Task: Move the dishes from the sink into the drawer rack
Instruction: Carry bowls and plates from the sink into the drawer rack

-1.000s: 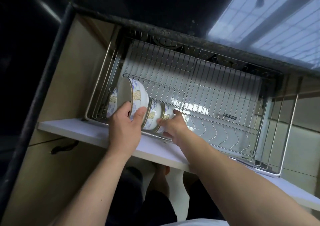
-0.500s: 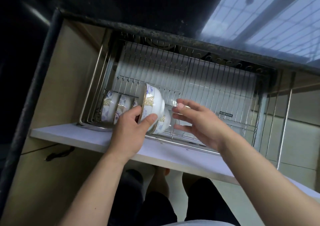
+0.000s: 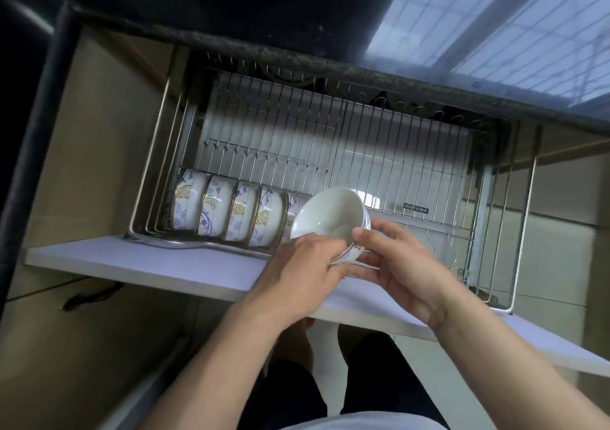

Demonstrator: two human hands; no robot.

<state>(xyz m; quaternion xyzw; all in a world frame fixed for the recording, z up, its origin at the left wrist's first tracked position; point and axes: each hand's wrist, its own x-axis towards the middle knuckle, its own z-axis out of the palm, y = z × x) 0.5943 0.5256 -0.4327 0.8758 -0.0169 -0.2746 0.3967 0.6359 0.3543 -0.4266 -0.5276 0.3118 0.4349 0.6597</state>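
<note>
both hands hold one white bowl (image 3: 331, 223) by its near rim above the drawer rack (image 3: 379, 165): left hand (image 3: 302, 269) and right hand (image 3: 394, 259) with fingers curled round the edge. it tilts rightward beside the row of racked bowls (image 3: 227, 213) at near left, probably to stand on edge like them.

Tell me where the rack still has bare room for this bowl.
Free: front slots right of the racked bowls, toward the rack label, plus the whole back row. Crowded: front left corner. Both left hand and right hand hold the bowl.
</note>
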